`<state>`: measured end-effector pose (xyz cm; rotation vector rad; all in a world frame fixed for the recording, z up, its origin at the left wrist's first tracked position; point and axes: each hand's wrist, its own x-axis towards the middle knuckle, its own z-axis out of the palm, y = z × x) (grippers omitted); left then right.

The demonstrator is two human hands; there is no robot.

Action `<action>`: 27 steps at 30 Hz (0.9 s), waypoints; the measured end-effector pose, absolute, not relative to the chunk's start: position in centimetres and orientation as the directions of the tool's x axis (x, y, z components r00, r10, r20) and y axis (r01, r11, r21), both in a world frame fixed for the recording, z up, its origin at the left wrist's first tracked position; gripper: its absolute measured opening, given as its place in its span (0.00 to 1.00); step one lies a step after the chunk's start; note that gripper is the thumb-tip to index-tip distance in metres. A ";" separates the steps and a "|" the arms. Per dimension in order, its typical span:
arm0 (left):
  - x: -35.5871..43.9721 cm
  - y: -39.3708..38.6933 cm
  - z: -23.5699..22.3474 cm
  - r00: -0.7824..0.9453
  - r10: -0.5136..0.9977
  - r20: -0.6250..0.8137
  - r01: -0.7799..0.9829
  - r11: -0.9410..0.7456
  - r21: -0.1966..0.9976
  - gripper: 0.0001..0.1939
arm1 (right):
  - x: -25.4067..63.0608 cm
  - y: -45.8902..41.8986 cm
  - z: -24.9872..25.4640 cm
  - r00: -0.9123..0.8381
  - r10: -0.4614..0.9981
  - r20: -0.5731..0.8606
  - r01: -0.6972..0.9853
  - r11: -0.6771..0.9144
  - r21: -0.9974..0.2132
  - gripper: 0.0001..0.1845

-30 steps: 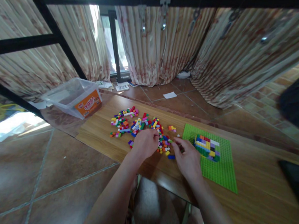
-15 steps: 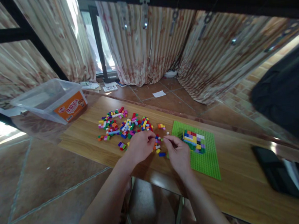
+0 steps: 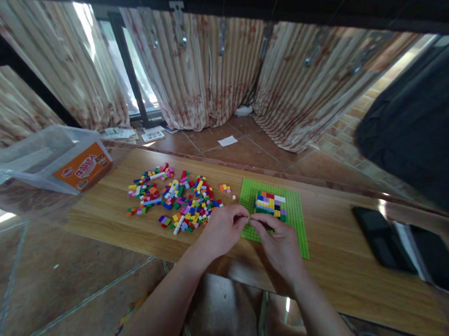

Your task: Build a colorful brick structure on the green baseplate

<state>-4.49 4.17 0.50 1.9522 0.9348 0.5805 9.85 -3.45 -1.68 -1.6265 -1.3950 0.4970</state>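
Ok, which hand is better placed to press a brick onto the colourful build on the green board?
Probably the right hand: it is nearer the colourful build and partly overlaps the green board in view. The left hand sits farther off, on the side of the loose bricks.

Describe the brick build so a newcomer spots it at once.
On the wooden table, find the flat green baseplate by the right hand. The brick build sits on it: a compact, multicoloured block, joined together, unlike the loose bricks scattered at left.

Orange label (image 3: 83, 167) on clear bin (image 3: 34, 174): Chinese characters (image 3: 86, 167), probably ending 达人
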 end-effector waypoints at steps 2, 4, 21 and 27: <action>-3.6 3.6 0.3 0.612 0.790 0.049 0.342 -0.319 0.884 0.10 | 10.9 -4.0 -1.5 0.285 0.919 0.272 0.606 0.047 -0.794 0.11; -2.6 2.9 0.1 0.606 0.794 0.052 0.307 -0.294 0.905 0.11 | 12.3 -4.4 -1.5 0.299 0.897 0.326 0.652 0.057 -0.756 0.10; 0.6 0.9 -1.5 0.726 0.685 -0.060 0.442 -0.398 0.804 0.29 | 17.4 -3.8 -3.8 0.308 0.841 0.444 0.816 0.006 -0.579 0.09; 1.1 0.6 -1.5 0.742 0.664 -0.088 0.520 -0.488 0.700 0.30 | 17.0 -3.8 -4.0 0.444 0.813 0.377 0.721 -0.074 -0.689 0.09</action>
